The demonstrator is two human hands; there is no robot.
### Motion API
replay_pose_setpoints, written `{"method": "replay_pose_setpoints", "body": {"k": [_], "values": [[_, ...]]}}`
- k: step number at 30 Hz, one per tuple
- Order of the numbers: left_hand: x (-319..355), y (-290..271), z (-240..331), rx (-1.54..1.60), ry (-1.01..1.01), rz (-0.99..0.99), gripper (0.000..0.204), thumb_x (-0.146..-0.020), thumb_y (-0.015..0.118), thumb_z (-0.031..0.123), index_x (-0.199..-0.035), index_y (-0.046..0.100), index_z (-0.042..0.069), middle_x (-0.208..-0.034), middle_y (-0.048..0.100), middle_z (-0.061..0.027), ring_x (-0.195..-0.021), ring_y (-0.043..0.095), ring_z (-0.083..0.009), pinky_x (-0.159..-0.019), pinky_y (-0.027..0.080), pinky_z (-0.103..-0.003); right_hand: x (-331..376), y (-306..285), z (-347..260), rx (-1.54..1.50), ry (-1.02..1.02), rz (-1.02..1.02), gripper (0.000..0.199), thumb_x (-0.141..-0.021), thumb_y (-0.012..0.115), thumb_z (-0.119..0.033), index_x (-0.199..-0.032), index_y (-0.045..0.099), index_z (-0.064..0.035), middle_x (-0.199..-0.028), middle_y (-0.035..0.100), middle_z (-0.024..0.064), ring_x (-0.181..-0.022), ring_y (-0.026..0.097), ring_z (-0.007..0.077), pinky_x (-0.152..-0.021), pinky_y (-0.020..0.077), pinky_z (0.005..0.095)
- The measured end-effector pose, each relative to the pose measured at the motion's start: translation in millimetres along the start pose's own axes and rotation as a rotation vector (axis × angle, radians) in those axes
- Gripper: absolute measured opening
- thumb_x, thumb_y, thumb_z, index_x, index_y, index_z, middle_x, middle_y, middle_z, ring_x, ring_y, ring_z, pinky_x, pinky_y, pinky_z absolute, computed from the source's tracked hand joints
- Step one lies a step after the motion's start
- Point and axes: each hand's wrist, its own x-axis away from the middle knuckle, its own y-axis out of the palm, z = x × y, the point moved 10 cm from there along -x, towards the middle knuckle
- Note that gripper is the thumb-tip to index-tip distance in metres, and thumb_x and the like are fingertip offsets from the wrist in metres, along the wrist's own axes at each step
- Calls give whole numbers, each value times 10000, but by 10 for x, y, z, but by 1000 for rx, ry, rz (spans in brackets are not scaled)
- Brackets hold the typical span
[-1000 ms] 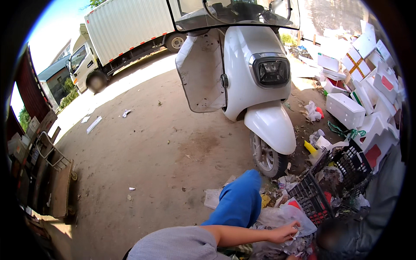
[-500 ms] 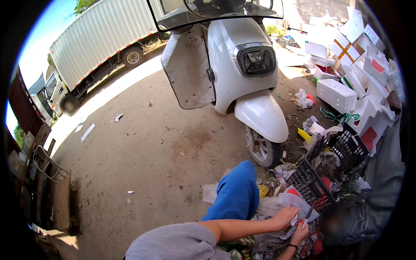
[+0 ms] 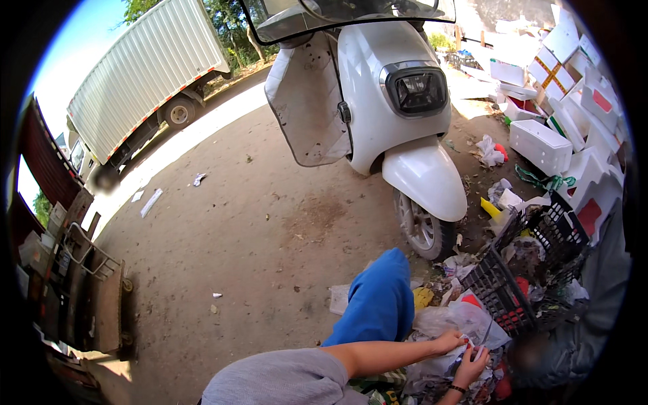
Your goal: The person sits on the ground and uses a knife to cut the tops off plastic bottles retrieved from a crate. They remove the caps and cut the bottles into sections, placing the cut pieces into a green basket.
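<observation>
My left hand [image 3: 448, 342] and my right hand [image 3: 471, 368] are close together at the lower right, above crumpled plastic bags and scraps. The left fingers are pinched on something small and partly reddish, too small to name. In my right hand's closed fingers is a slim grey blade-like thing [image 3: 487, 329], pointing up and away; its lower end is hidden. A dark bracelet [image 3: 457, 389] circles the right wrist. Beneath both hands a whitish plastic bag [image 3: 442, 317] spreads over the pile.
A black plastic crate [image 3: 498, 287] of litter leans just beyond my hands. Ahead stands a white scooter [image 3: 398, 88], and white foam boxes [image 3: 540, 145] are heaped at the right. At left are a flat cart [image 3: 108, 307] and a box truck [image 3: 145, 74]. My blue-clad knee [image 3: 378, 293] is beside the pile.
The view has turned slightly left, so the scooter and crate appear farther right. The truck has rolled leftward, showing its rear end. My hands have drawn nearer each other, the left fingers meeting the right.
</observation>
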Motion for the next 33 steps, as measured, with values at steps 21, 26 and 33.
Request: {"method": "replay_pose_setpoints", "body": {"k": [21, 26, 33], "values": [[282, -119, -110, -666, -15, 69, 235, -967, 491, 207, -1164, 522, 83, -1091, 655, -234, -1016, 617, -459, -827, 470, -549, 104, -217, 146, 227, 98, -143, 247, -903, 678, -219, -953, 508, -48, -775, 626, 228, -712, 618, 451, -606, 441, 503], [134, -348, -133, -753, 161, 158, 217, -926, 456, 159, -1094, 564, 74, -1041, 670, -240, -953, 636, -462, -813, 486, -562, 223, -322, -518, 292, 105, -55, 236, -860, 731, -216, -911, 554, -68, -664, 601, 184, -619, 604, 419, -547, 439, 459], [-81, -111, 190, -911, 228, 186, 152, -953, 482, 157, -1062, 516, 56, -993, 655, -221, -903, 628, -461, -775, 479, -563, 86, -1003, -780, 291, 54, 10, 280, -857, 750, -257, -917, 558, -64, -678, 617, 135, -612, 634, 354, -531, 454, 413]]}}
